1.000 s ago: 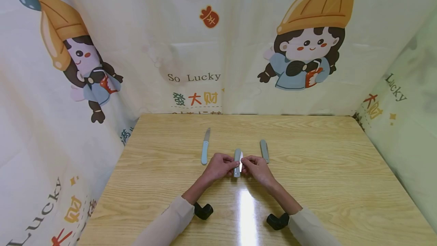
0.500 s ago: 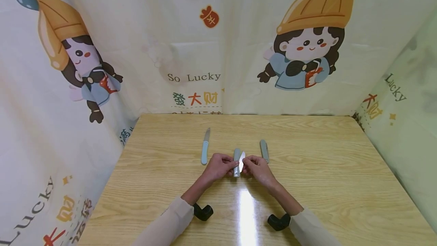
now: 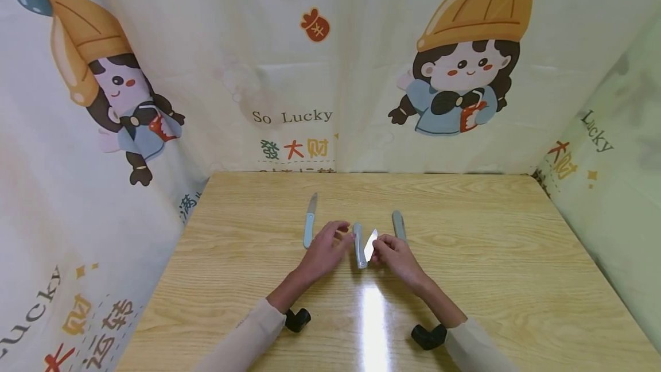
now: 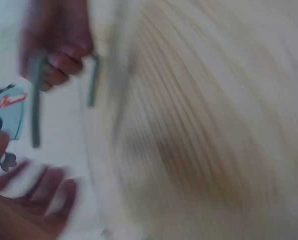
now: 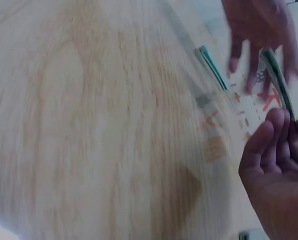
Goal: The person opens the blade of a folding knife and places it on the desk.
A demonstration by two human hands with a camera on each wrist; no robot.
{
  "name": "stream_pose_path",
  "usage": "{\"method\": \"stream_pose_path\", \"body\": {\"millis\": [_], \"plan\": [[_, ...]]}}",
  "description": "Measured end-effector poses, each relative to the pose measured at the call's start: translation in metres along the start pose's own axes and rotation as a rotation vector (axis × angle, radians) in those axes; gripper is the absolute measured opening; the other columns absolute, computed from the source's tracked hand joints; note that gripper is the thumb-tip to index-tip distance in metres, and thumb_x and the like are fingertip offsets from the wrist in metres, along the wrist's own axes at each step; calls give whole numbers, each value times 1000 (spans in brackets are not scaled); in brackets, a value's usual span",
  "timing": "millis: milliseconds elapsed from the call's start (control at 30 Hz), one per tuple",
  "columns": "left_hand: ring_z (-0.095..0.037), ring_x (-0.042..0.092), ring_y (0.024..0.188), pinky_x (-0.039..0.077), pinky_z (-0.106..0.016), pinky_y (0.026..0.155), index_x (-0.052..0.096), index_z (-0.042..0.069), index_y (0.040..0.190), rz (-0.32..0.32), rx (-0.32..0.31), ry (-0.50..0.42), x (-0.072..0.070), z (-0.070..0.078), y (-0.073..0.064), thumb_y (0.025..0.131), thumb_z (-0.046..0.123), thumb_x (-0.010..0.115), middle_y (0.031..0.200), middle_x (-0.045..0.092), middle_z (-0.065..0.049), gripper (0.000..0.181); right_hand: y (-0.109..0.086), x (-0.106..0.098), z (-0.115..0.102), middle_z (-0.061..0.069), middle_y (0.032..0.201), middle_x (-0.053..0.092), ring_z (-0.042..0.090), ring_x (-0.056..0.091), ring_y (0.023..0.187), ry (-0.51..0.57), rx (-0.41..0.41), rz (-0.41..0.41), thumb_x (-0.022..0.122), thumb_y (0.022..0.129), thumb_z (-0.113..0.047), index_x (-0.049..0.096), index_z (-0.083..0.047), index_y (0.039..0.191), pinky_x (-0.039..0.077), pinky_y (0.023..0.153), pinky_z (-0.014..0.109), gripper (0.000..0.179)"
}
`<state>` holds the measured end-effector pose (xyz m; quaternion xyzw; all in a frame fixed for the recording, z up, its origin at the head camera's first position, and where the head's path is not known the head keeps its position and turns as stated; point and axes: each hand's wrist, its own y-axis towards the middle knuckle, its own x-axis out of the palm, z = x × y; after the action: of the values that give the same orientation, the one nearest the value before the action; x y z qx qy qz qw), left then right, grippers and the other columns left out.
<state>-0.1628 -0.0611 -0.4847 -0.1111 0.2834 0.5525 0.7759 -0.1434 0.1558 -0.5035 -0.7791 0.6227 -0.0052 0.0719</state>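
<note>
Head view: the right hand pinches the blade of a part-open knife; its handle, long axis running forward, lies left of that grip, just beside the left hand, spread, holding nothing.

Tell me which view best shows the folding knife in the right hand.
The head view: it shows the folding knife's handle and its bright blade, pinched by the right hand. The left wrist view shows it only as a blurred strip; the right wrist view, narrowly, partly hidden by that hand.
</note>
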Motion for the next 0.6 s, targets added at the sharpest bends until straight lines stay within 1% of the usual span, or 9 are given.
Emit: {"method": "stream_pose_path", "body": {"millis": [67,167,200,233,267,333,400,500,600], "plan": [[-21,58,118,51,-40,91,62,5,133,18,221,212,-7,-1,0,103,20,61,130,60,-6,34,-2,-4,-1,14,86,63,28,62,81,-29,-21,-60,51,107,-17,61,5,99,54,74,35,25],[-24,53,128,48,-41,98,68,7,127,8,568,490,-17,-2,0,93,7,68,136,58,-7,34,-5,-9,-2,15,85,62,30,61,80,-49,-56,-181,50,108,-18,60,5,95,54,74,38,28],[-24,53,128,48,-41,98,69,8,125,-15,660,552,-20,-2,0,90,6,69,136,59,-7,35,-5,-9,-2,15,84,62,30,60,80,-51,-64,-216,50,108,-18,60,5,95,53,74,38,28],[-24,52,129,47,-41,99,70,8,123,-41,734,604,-22,-1,-1,87,7,71,136,59,-7,36,-5,-10,-2,15,84,61,29,60,79,-51,-71,-247,49,109,-18,60,4,94,53,74,39,29],[-24,52,131,45,-40,101,71,9,122,-70,790,647,-24,-1,-1,86,9,72,135,60,-7,36,-6,-10,-2,14,84,61,28,60,79,-45,-73,-268,49,109,-19,60,4,95,54,74,39,29],[-23,52,131,44,-38,103,72,10,119,-115,855,708,-27,0,-2,86,15,73,133,63,-5,33,-6,-11,-2,14,84,60,25,59,78,-36,-80,-297,48,109,-18,60,4,96,53,73,38,28],[-22,54,129,43,-36,104,72,10,117,-150,879,735,-28,1,-3,87,22,74,129,65,-4,32,-7,-11,-1,14,83,59,22,58,78,-35,-84,-310,48,109,-18,60,4,98,53,72,36,27],[-19,58,123,45,-34,101,72,10,117,-176,884,751,-27,1,-5,91,29,75,124,67,-2,33,-8,-12,0,12,82,58,20,58,76,-40,-87,-316,48,109,-17,60,5,99,53,71,35,27],[-17,60,117,48,-32,97,72,10,120,-182,875,751,-25,1,-6,93,32,76,120,68,-1,35,-8,-13,0,10,81,59,19,58,76,-50,-95,-313,49,109,-16,60,6,100,53,71,35,27]]}}
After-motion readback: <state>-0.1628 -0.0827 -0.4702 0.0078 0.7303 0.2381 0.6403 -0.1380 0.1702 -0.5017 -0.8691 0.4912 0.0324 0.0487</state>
